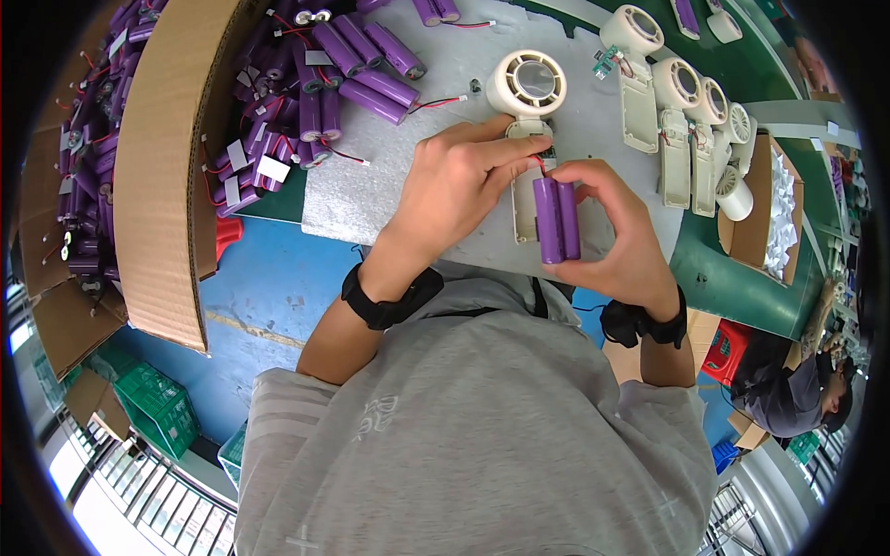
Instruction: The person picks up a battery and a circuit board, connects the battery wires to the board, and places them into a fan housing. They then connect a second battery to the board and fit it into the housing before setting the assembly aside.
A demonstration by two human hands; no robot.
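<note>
A purple two-cell battery pack [556,221] is gripped by my right hand [621,227], thumb at its lower end and fingers near its upper end. From its top, red wire [538,161] runs up to the pinched fingertips of my left hand [454,181]. The plug at the wire's end is hidden by those fingers. Beneath both hands lies a cream handheld fan housing [524,211], its long handle shell pointing toward me and its round fan head [527,83] farthest away. Part of a small circuit board shows in the handle beside my left fingertips.
Purple battery packs [362,69] with wires are heaped at the far left of the grey mat [352,199]. A cardboard box [167,176] of more packs stands left. Several fan housings [675,148] lie right, near another box [788,208]. A person [797,398] is at far right.
</note>
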